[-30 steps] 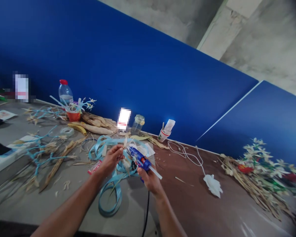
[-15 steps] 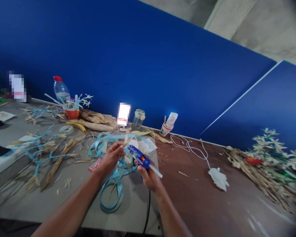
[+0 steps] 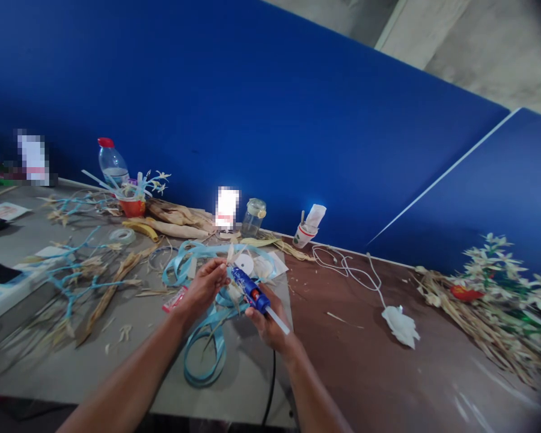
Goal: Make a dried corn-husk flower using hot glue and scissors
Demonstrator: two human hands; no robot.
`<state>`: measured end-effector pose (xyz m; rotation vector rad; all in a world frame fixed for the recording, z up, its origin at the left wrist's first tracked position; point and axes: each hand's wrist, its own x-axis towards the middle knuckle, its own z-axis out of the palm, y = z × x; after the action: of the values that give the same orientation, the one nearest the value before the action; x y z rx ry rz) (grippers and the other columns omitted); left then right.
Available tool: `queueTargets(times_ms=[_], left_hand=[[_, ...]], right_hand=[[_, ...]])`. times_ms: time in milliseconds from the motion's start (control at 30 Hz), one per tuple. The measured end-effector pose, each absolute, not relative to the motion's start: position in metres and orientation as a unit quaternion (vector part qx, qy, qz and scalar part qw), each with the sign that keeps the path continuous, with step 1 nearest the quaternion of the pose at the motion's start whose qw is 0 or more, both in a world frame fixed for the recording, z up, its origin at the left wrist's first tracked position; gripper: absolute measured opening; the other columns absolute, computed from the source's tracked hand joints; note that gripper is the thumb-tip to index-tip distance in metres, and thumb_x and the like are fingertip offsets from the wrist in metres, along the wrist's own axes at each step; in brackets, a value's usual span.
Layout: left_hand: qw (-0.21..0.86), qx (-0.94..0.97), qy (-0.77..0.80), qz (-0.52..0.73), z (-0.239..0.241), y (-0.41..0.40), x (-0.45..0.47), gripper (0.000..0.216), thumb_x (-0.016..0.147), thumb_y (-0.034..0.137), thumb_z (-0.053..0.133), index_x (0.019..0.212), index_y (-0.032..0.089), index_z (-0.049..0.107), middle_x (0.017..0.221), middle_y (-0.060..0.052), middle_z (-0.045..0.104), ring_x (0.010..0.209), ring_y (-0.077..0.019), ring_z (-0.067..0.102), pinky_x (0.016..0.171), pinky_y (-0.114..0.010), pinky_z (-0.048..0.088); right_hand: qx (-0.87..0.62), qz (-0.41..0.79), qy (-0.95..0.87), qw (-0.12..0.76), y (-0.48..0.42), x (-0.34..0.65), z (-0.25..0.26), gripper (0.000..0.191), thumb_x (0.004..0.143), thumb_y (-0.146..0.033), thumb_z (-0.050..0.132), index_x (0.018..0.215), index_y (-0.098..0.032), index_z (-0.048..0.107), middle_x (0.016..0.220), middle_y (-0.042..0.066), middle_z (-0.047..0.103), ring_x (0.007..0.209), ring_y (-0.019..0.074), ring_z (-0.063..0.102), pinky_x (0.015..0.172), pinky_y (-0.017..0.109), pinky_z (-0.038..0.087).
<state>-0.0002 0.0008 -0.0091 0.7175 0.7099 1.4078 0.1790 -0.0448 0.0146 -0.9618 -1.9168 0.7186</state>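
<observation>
My right hand [image 3: 268,322] grips a blue glue gun [image 3: 250,289] with a clear glue stick jutting out of its back; the nozzle points up-left. My left hand [image 3: 206,282] is pinched shut on a small pale dried-husk piece [image 3: 229,255] right at the nozzle. Both hands hover over loops of light blue ribbon [image 3: 202,355] on the grey table [image 3: 144,367]. The gun's black cord [image 3: 269,391] drops toward the near edge.
Dried husk stems wrapped in blue [image 3: 85,282] lie to the left, with a tape roll [image 3: 121,235], red cup [image 3: 132,206] and water bottle [image 3: 110,162]. A glass jar [image 3: 253,218], paper cup [image 3: 304,234], white cable [image 3: 347,267] and husk flowers [image 3: 491,300] sit right, before a blue wall [image 3: 270,120].
The glue gun has slid slightly left and down in my right hand, nozzle staying at the husk piece. The camera view shifted a little; my left hand stays pinched.
</observation>
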Motion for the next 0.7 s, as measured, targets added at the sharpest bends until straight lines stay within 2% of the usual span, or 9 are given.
queueTargets(times_ms=[200,400,700], left_hand=[[0.646,0.321,0.313,0.618,-0.0081,-0.0004,-0.0004,0.019,0.070,0.030,0.071,0.079,0.017,0.062,0.051,0.008,0.040,0.047,-0.0050,0.038,0.057,-0.019,0.041],[0.648,0.315,0.321,0.615,-0.0044,-0.0024,0.0003,0.018,0.068,0.029,0.071,0.077,0.017,0.060,0.050,0.008,0.041,0.047,-0.0051,0.038,0.059,-0.020,0.042],[0.644,0.317,0.312,0.623,-0.0052,-0.0014,-0.0010,0.016,0.071,0.028,0.070,0.078,0.017,0.061,0.051,0.008,0.041,0.047,-0.0053,0.037,0.057,-0.019,0.041]], right_hand=[[-0.372,0.271,-0.783,0.418,-0.0449,0.1808,0.0139,0.040,0.084,-0.058,0.043,0.078,-0.019,0.051,0.078,0.004,0.052,0.072,0.0185,0.049,0.066,0.030,0.041],[-0.390,0.274,-0.772,0.420,-0.0431,0.1821,0.0123,0.038,0.084,-0.056,0.044,0.085,-0.019,0.053,0.081,0.005,0.054,0.072,0.0183,0.050,0.065,0.030,0.041],[-0.370,0.211,-0.818,0.387,-0.0434,0.1833,0.0130,0.038,0.085,-0.057,0.042,0.080,-0.020,0.050,0.078,0.005,0.052,0.075,0.0199,0.049,0.070,0.033,0.039]])
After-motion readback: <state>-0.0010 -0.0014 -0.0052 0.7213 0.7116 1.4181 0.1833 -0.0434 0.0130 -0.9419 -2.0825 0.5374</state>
